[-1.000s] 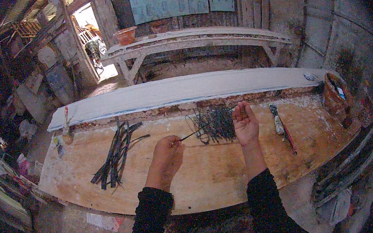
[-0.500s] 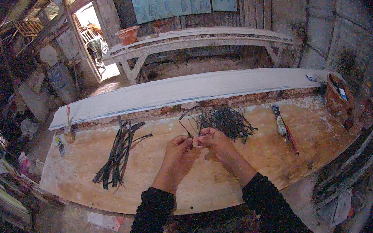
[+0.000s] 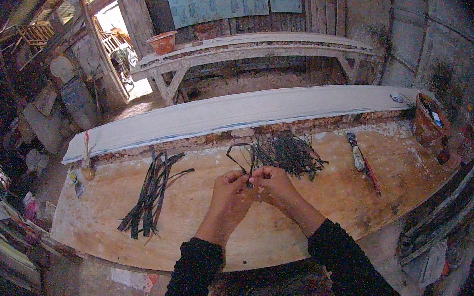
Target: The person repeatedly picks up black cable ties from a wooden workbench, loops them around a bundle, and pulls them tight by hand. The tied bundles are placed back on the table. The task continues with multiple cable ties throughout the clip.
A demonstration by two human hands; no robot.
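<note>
At left on the wooden board (image 3: 98, 218) lie loose black strips (image 3: 152, 190). Centrally, left hand (image 3: 230, 198) and right hand (image 3: 275, 187), close together, pinch a looped dark strip (image 3: 240, 144); uneven pull could make it slip. Just right, a tangled dark pile (image 3: 289, 155) could snag it.
</note>
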